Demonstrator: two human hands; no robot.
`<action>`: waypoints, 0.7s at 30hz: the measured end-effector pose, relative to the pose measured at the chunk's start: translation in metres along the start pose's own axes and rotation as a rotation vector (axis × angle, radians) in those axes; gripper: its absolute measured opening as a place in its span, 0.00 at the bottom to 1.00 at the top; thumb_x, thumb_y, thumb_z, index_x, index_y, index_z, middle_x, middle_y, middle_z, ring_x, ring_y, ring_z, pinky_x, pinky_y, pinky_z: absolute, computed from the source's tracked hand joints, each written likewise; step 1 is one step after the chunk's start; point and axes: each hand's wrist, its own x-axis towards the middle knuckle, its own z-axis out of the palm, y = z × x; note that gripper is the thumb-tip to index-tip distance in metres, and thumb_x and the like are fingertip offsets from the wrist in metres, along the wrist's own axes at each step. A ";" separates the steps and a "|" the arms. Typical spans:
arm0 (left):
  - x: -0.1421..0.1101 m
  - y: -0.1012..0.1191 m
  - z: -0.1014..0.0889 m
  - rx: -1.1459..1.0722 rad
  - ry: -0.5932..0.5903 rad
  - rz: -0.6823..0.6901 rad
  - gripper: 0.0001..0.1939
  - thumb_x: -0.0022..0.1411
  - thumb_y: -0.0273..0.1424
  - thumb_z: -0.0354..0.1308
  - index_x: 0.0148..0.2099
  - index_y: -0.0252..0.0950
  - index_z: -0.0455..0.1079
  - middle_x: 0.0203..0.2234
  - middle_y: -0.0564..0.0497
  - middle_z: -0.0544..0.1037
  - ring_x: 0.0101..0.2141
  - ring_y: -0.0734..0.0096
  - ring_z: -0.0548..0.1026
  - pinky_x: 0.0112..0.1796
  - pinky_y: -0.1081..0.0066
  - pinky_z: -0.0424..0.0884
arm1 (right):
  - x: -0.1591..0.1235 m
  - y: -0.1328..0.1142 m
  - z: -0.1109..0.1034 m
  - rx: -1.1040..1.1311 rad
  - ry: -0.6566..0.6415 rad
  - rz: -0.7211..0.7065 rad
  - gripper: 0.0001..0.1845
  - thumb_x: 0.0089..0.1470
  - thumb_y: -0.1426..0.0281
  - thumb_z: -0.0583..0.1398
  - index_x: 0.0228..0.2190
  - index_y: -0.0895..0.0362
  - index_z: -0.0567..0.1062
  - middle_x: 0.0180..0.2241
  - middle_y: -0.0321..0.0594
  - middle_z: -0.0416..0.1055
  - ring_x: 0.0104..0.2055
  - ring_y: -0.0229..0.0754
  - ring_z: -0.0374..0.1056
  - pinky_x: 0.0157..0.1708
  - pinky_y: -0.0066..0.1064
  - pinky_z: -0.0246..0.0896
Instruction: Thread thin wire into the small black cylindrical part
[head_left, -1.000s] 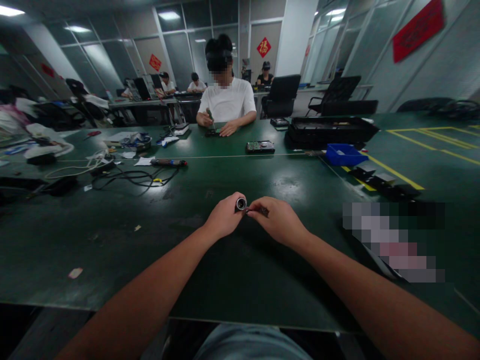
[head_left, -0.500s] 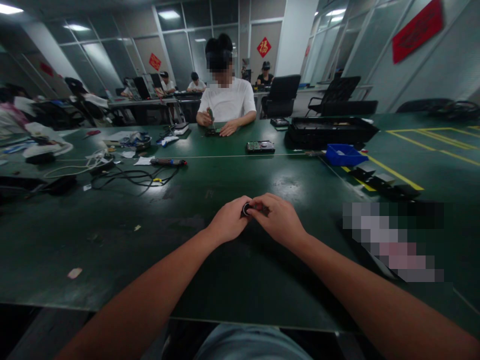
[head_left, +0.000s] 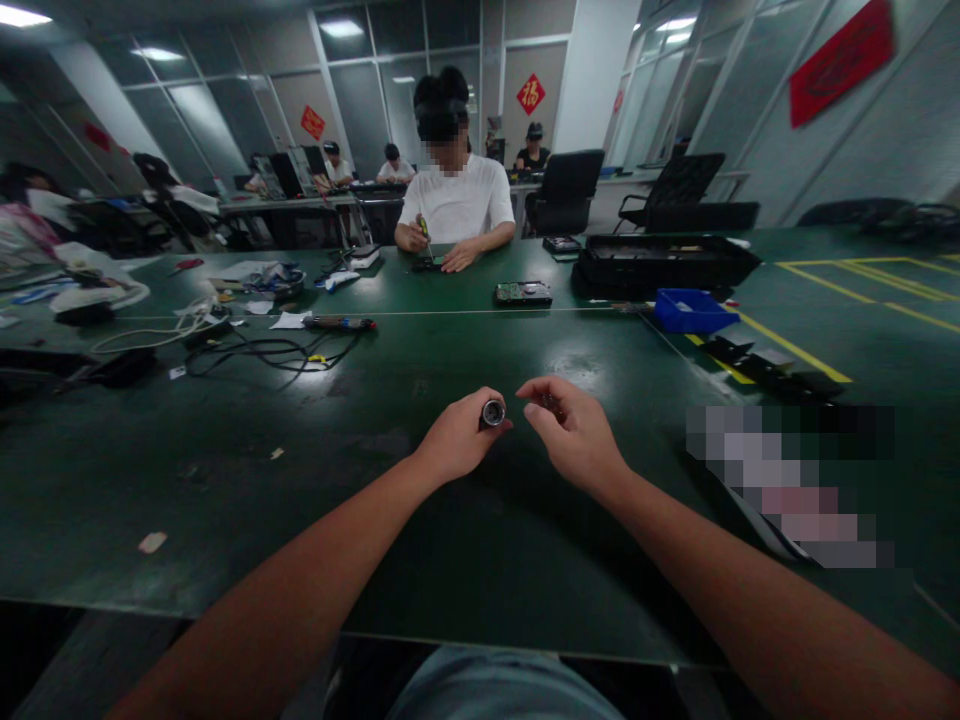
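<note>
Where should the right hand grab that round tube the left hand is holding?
I'd pinch the dark tube around the outside of its open end, coming from the right, where the right hand is. That round end sticks out of the left hand, which hides most of the rest.

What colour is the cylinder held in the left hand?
The cylinder looks black, with a silvery rim around its end; it shows in the head view.

Our green table (head_left: 450, 560) bears a hard drive (head_left: 523, 293) at twelve o'clock; a blue bin (head_left: 694, 313) at one; black cables (head_left: 259, 347) at eleven.
</note>
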 end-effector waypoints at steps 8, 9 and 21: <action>0.002 -0.008 -0.001 0.025 0.077 -0.064 0.08 0.62 0.33 0.59 0.43 0.40 0.67 0.36 0.53 0.76 0.35 0.70 0.72 0.35 0.71 0.64 | 0.002 -0.002 -0.006 0.141 0.097 -0.013 0.16 0.63 0.60 0.53 0.33 0.55 0.76 0.33 0.40 0.71 0.32 0.39 0.68 0.33 0.32 0.63; 0.002 -0.009 -0.001 0.032 0.082 -0.069 0.08 0.62 0.33 0.59 0.43 0.40 0.67 0.36 0.53 0.76 0.36 0.70 0.72 0.35 0.71 0.64 | 0.002 -0.004 -0.007 0.133 0.105 -0.004 0.17 0.63 0.59 0.54 0.31 0.55 0.76 0.31 0.39 0.71 0.31 0.39 0.68 0.32 0.31 0.62; 0.003 -0.013 -0.001 0.032 0.090 -0.085 0.08 0.62 0.33 0.59 0.43 0.39 0.66 0.35 0.53 0.76 0.35 0.70 0.72 0.34 0.72 0.64 | -0.003 0.003 0.002 0.179 0.182 -0.029 0.14 0.63 0.60 0.55 0.43 0.55 0.74 0.33 0.39 0.76 0.32 0.39 0.72 0.34 0.33 0.67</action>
